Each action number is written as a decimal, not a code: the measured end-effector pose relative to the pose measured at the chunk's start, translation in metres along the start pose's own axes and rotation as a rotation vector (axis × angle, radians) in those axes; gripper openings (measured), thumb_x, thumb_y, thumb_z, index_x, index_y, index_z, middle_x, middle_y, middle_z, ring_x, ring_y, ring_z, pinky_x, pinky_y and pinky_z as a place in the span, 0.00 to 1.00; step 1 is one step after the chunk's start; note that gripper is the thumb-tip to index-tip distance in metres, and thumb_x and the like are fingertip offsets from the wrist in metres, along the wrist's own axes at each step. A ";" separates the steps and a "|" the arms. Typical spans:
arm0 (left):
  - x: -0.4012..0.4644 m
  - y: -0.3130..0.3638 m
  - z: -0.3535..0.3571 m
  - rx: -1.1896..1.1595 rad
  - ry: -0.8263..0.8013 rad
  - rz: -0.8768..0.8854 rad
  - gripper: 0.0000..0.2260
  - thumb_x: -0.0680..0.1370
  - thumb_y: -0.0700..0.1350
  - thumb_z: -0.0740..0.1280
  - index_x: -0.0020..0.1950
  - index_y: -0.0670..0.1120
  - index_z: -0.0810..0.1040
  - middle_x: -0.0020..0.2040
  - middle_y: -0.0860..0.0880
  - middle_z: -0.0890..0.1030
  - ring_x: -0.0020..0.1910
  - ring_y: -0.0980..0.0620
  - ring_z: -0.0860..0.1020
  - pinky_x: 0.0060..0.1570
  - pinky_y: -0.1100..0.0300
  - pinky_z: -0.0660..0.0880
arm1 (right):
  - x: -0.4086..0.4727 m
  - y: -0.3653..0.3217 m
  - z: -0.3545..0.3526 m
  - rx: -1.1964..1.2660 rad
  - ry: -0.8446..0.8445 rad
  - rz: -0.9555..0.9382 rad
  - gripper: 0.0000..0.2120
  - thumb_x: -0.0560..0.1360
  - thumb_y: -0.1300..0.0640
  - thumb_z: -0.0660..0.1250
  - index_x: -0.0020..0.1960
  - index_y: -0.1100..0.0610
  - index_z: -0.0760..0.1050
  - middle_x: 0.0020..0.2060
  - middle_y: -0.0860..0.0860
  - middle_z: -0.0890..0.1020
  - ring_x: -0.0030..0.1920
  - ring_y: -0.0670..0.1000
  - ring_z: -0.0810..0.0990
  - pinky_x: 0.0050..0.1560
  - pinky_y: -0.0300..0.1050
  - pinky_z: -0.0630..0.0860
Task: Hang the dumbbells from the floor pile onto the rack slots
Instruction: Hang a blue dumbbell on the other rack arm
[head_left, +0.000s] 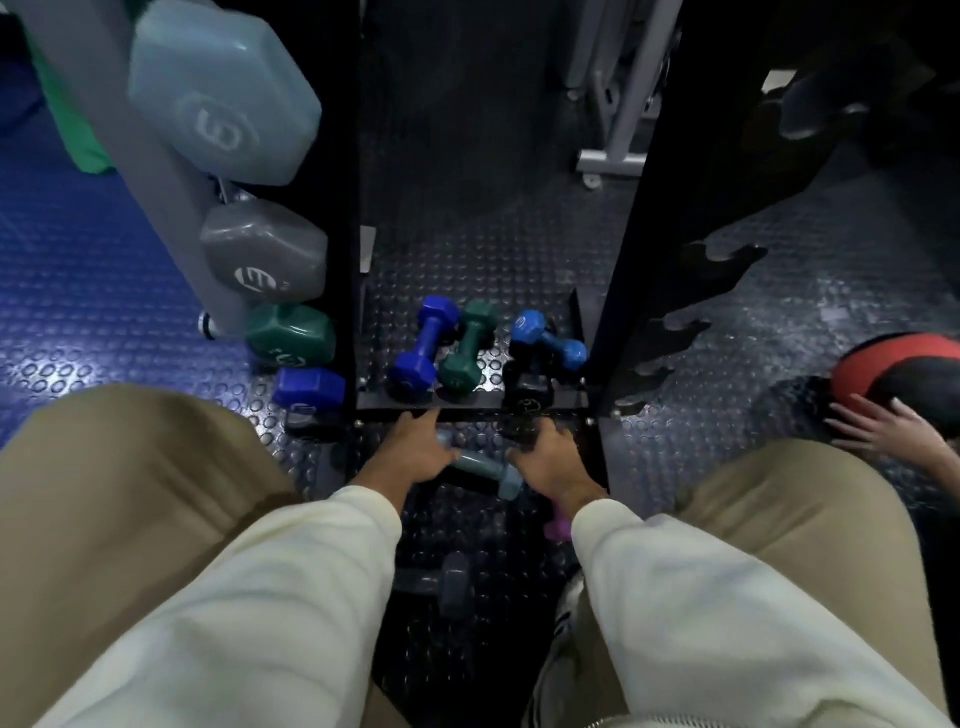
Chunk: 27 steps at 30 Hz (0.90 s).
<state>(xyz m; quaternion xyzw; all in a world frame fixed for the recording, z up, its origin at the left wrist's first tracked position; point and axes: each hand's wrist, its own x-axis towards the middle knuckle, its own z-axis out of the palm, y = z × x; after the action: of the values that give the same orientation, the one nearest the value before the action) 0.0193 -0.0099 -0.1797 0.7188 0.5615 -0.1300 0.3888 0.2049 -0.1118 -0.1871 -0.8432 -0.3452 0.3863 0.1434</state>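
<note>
- Left hand (415, 451) reaches down, fingers spread loosely onto the grey-blue dumbbell (485, 473) (no clear grip).
- Right hand (551, 457), just beside that dumbbell: grip hidden, cannot tell.

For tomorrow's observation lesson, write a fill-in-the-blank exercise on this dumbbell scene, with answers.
1. The dumbbell between the left hand and right hand is light ____.
2. The green dumbbell lies beside a dark ____ one.
3. The top hung dumbbell bears the digit ____.

Answers: blue; blue; 3
</note>
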 end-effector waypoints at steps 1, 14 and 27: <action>0.004 -0.003 0.003 0.003 -0.026 -0.027 0.41 0.76 0.57 0.74 0.84 0.53 0.56 0.80 0.38 0.59 0.78 0.37 0.63 0.77 0.47 0.64 | 0.004 0.003 0.005 0.005 -0.017 0.012 0.29 0.75 0.50 0.76 0.72 0.58 0.71 0.65 0.63 0.78 0.65 0.63 0.77 0.67 0.52 0.75; 0.043 -0.008 0.054 -0.018 -0.122 -0.120 0.50 0.76 0.50 0.76 0.85 0.57 0.41 0.83 0.39 0.52 0.80 0.38 0.61 0.76 0.49 0.64 | 0.037 0.020 0.051 0.031 -0.140 0.184 0.38 0.73 0.48 0.77 0.75 0.57 0.63 0.66 0.60 0.77 0.63 0.61 0.80 0.56 0.43 0.75; 0.076 -0.013 0.075 0.014 -0.153 -0.160 0.43 0.75 0.54 0.74 0.84 0.57 0.53 0.78 0.37 0.59 0.73 0.35 0.69 0.71 0.50 0.71 | 0.066 0.045 0.084 0.099 -0.219 0.188 0.37 0.72 0.51 0.78 0.76 0.56 0.65 0.67 0.60 0.77 0.65 0.61 0.79 0.67 0.48 0.76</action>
<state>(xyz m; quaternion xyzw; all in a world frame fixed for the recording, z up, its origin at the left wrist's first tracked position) 0.0520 -0.0081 -0.2825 0.6621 0.5849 -0.2190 0.4141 0.1934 -0.1004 -0.3020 -0.8165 -0.2589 0.5043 0.1095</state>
